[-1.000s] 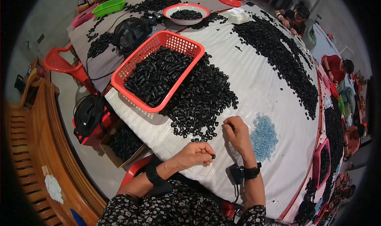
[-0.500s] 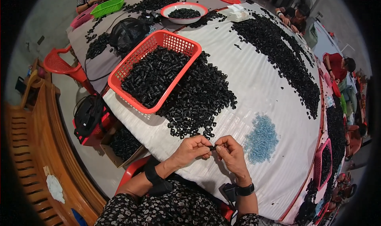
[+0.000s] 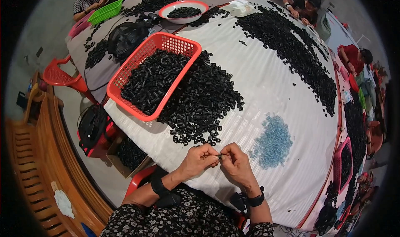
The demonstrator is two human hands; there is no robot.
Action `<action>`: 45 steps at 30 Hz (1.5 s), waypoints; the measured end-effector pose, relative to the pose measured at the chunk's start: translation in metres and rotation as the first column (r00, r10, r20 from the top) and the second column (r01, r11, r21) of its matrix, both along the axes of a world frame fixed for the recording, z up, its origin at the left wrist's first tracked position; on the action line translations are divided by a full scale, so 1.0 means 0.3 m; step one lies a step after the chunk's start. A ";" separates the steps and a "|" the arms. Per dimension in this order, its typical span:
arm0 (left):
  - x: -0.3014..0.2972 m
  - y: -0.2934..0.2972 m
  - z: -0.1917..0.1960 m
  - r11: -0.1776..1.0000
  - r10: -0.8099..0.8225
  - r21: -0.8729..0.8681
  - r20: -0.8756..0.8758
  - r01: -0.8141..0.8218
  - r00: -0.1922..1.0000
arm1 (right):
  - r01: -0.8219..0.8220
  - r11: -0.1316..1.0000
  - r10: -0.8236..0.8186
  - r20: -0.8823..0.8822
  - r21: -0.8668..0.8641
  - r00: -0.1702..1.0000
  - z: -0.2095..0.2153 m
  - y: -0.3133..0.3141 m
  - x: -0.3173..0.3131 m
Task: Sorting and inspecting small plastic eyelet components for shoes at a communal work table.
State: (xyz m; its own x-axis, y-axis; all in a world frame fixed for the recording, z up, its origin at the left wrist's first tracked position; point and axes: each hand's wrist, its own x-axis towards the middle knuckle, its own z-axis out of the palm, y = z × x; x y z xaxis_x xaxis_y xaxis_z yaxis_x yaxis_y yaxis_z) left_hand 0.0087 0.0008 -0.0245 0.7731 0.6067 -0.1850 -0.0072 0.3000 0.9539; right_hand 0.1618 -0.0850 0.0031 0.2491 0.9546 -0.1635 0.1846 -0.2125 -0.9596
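My left hand (image 3: 197, 160) and my right hand (image 3: 236, 163) meet over the near edge of the table, fingertips pinched together. Between them is a small black plastic piece (image 3: 219, 156), mostly covered by the fingers. Just beyond my hands spreads a pile of small black pieces (image 3: 204, 106), short and tube-like. A red plastic basket (image 3: 155, 117) filled with more of them stands at the pile's left side. To the right of my right hand lies a heap of small clear bluish pieces (image 3: 273, 142).
The table has a white cover (image 3: 266, 95). Farther back are a red-rimmed bowl (image 3: 183, 13), a green basket (image 3: 105, 12) and a long black heap (image 3: 287, 49). Several people work around the far and right sides. A wooden bench (image 3: 54, 162) and red chair (image 3: 62, 76) stand left.
My hands have shifted slightly left and stay pinched together, the right now closer against the left. The whole view has shifted a little.
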 end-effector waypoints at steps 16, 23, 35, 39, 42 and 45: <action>-0.006 0.053 0.011 0.989 -0.150 -0.013 0.046 0.150 0.988 | -0.234 0.971 0.228 0.102 0.055 0.968 0.027 0.001 0.039; 0.022 -0.011 -0.015 0.995 0.024 0.102 -0.018 -0.022 1.000 | -0.174 0.981 0.147 0.266 0.082 0.953 0.001 0.000 0.009; 0.057 -0.064 -0.003 0.930 0.311 0.238 -0.096 -0.281 0.946 | -0.225 0.918 -0.052 0.662 0.327 0.748 -0.028 0.006 -0.056; 0.062 -0.082 -0.006 0.894 0.380 0.281 -0.068 -0.348 0.922 | -0.219 0.905 -0.115 0.707 0.365 0.698 -0.036 0.007 -0.071; 0.064 -0.094 -0.023 0.883 0.409 0.291 -0.086 -0.369 0.909 | -0.153 0.912 -0.153 0.662 0.381 0.733 -0.037 0.003 -0.086; 0.071 -0.106 -0.019 0.867 0.432 0.318 -0.096 -0.383 0.897 | -0.120 0.898 -0.214 0.657 0.424 0.723 -0.066 0.005 -0.097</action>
State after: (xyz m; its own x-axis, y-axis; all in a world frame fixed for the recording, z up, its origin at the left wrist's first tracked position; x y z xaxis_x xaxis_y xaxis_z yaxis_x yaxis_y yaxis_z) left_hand 0.0301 -0.0308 -0.0301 0.4202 0.9057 -0.0557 0.0890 0.0199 0.9958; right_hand 0.1326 -0.0835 -0.0168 0.1768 0.8667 0.4664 0.8119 0.1395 -0.5669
